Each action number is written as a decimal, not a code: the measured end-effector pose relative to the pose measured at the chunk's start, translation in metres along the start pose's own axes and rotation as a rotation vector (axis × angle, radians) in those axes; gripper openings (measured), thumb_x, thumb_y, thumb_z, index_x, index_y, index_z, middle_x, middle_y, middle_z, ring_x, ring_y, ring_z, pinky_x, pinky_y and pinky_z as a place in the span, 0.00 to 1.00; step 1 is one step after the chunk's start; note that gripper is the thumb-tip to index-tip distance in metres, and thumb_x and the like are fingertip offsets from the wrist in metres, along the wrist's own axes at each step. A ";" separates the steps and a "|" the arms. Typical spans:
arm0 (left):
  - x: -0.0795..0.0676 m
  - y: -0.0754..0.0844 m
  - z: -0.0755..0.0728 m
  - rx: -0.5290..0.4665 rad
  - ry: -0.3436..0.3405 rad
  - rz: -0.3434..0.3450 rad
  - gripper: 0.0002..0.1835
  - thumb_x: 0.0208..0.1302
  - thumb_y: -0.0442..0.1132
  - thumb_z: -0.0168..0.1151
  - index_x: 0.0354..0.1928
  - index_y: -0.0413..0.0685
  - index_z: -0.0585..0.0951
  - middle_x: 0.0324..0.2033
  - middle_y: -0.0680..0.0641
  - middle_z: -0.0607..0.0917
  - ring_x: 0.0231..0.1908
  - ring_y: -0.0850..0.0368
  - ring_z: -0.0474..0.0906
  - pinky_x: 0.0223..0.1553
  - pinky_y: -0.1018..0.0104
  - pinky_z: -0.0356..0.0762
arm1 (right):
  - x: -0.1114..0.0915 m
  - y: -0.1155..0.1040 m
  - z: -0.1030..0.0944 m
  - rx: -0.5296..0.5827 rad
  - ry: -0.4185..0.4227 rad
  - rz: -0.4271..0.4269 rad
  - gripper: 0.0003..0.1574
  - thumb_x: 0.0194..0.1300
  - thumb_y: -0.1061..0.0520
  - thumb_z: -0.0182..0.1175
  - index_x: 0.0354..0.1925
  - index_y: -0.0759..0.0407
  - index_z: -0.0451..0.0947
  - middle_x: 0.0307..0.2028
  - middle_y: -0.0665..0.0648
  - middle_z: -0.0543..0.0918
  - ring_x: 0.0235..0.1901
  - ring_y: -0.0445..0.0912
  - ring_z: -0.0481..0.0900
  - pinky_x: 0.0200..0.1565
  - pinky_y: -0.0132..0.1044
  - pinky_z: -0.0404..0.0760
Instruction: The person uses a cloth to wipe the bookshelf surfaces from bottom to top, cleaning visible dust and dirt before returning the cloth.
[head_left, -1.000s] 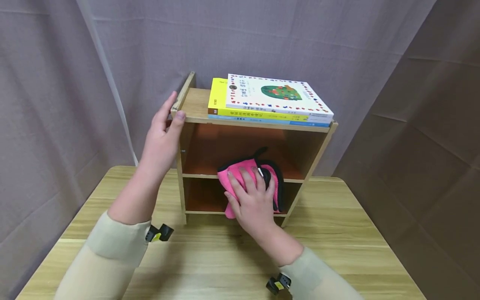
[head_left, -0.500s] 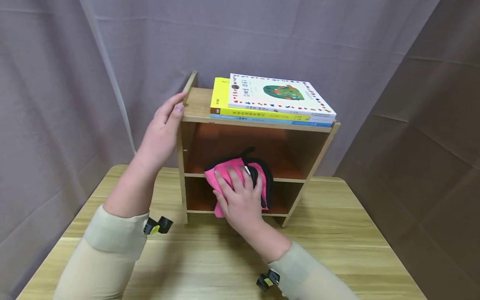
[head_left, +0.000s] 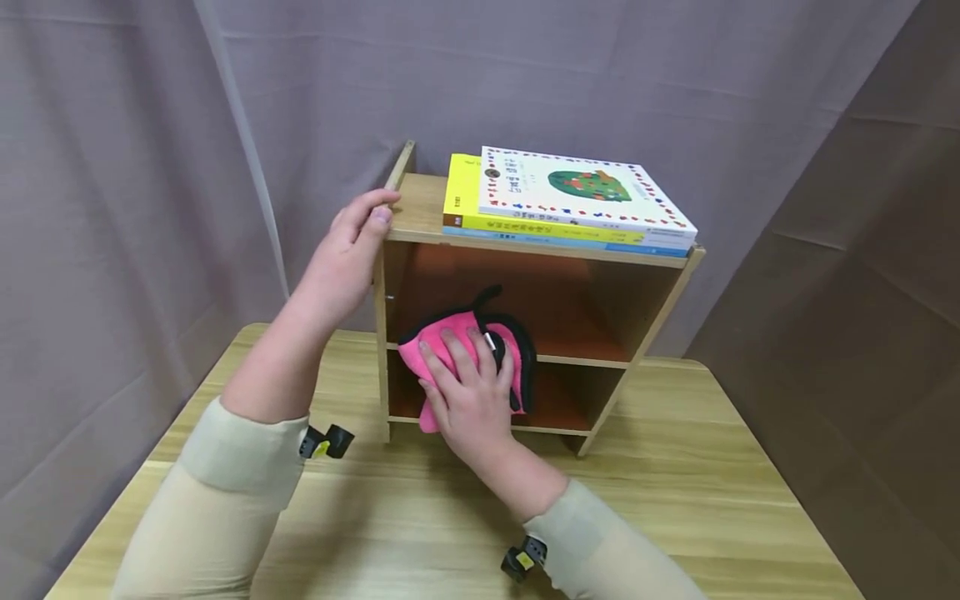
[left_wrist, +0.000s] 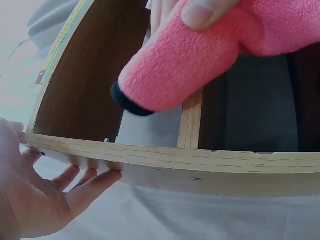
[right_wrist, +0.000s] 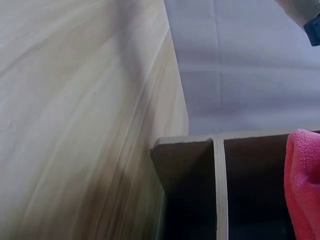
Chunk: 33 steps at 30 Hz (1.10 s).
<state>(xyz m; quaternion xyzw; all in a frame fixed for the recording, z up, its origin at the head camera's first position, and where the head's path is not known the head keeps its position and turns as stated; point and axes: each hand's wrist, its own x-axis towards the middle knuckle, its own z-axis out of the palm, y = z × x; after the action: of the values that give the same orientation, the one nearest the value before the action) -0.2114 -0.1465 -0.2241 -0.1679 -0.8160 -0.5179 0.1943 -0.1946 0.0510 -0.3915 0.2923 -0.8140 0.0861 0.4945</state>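
A small wooden shelf unit (head_left: 660,333) with reddish-brown inner boards stands on the table. My left hand (head_left: 341,262) holds its upper left corner, the thumb near the front edge; in the left wrist view the other fingers lie against the side panel's outer face. My right hand (head_left: 472,408) holds a bunched pink cloth (head_left: 435,325) with black trim against the front of the middle board, near the left side. In the left wrist view the cloth (left_wrist: 180,65) hangs over the board edge beneath the thumb. The palm hides the cloth's middle.
Several books lie stacked on the unit's top, a white one (head_left: 517,192) uppermost over a yellow one (head_left: 461,183). The wooden table (head_left: 675,500) extends around the unit. Grey curtains (head_left: 600,75) hang behind, with a brown one (head_left: 847,292) at right.
My right hand has slid the pink cloth leftward along the shelf front. My left hand keeps its place at the corner, its fingers slightly farther over the side panel. The unit appears farther right in view.
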 end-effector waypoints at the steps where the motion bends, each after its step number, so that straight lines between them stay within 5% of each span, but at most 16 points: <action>1: 0.000 0.000 0.001 -0.001 0.001 0.002 0.27 0.77 0.60 0.41 0.70 0.59 0.68 0.68 0.45 0.65 0.66 0.49 0.62 0.67 0.45 0.58 | 0.001 -0.001 0.001 0.004 0.001 -0.002 0.27 0.79 0.39 0.39 0.62 0.42 0.77 0.63 0.54 0.73 0.66 0.58 0.64 0.62 0.68 0.56; 15: 0.001 -0.001 0.007 0.012 0.007 0.010 0.24 0.78 0.57 0.41 0.69 0.59 0.69 0.67 0.44 0.66 0.65 0.48 0.63 0.66 0.46 0.59 | 0.008 -0.021 0.007 0.110 -0.045 -0.047 0.26 0.79 0.40 0.40 0.63 0.42 0.77 0.66 0.52 0.71 0.70 0.56 0.59 0.67 0.65 0.52; 33: -0.001 -0.001 0.006 0.034 0.013 0.010 0.27 0.77 0.61 0.37 0.70 0.60 0.65 0.68 0.44 0.62 0.66 0.47 0.61 0.67 0.42 0.58 | 0.004 -0.026 0.016 0.073 -0.050 -0.175 0.23 0.77 0.42 0.46 0.61 0.42 0.79 0.66 0.53 0.71 0.72 0.56 0.57 0.65 0.68 0.55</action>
<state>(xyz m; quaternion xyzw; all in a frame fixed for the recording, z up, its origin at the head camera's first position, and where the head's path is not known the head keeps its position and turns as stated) -0.2118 -0.1417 -0.2282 -0.1651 -0.8226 -0.5040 0.2052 -0.1934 0.0210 -0.3998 0.3822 -0.7936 0.0649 0.4689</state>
